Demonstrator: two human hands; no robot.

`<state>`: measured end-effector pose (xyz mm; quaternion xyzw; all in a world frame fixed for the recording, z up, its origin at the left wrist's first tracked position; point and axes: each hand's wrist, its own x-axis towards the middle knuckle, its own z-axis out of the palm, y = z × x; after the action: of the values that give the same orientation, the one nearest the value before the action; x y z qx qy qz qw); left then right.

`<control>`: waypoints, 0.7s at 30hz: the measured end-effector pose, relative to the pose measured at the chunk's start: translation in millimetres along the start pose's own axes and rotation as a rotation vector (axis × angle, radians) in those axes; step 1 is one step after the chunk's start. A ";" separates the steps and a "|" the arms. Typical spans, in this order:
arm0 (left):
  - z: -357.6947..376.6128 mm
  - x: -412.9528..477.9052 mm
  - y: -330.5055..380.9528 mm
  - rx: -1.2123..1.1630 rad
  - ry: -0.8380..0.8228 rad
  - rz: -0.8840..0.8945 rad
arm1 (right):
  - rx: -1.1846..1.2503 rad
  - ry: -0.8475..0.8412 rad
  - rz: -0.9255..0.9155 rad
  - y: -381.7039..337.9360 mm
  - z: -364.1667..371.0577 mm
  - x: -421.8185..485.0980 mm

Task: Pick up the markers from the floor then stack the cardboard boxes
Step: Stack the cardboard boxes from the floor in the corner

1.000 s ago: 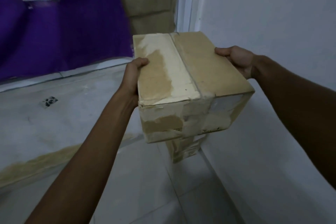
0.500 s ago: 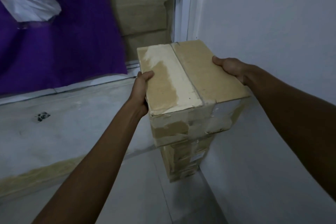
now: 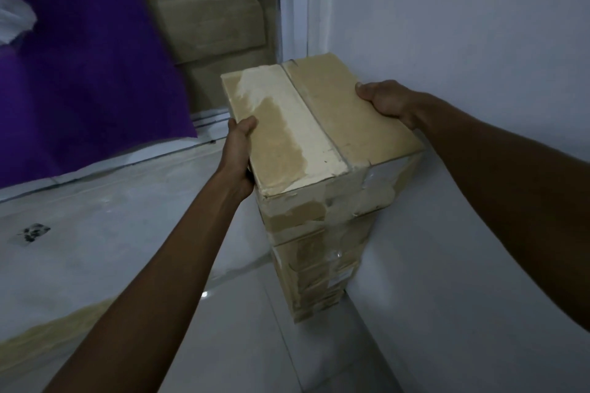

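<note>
While I watch through the head view, the left hand (image 3: 238, 150) and right hand (image 3: 388, 102) grip the cardboard box (image 3: 319, 128) between them. Each thumb hooks over a top edge, with the other fingers hidden down the sides. Just below the fingers, the box meets the stack of boxes (image 3: 319, 265); I cannot tell whether it rests there.

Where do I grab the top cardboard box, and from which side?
Best by its two long sides, one hand from each side, thumbs over the top edge, as the left hand and right hand hold the top box now. It looks too wide for one hand; the wall crowds its right side, so reach in there from above.
</note>
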<state>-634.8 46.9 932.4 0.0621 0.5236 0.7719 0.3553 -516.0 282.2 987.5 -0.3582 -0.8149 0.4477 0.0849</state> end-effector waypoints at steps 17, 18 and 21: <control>3.4 35.8 -9.9 -0.007 0.059 0.097 | -0.085 0.112 -0.151 5.6 7.8 60.2; 5.2 37.1 -9.3 0.003 0.062 0.109 | -0.101 0.122 -0.158 6.4 8.4 61.6; 10.7 41.1 -17.1 0.065 0.078 0.104 | -0.261 0.123 -0.138 14.3 13.5 65.9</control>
<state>-652.0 83.7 911.2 0.0705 0.5580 0.7737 0.2917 -562.9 321.6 956.3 -0.3360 -0.8821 0.3084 0.1181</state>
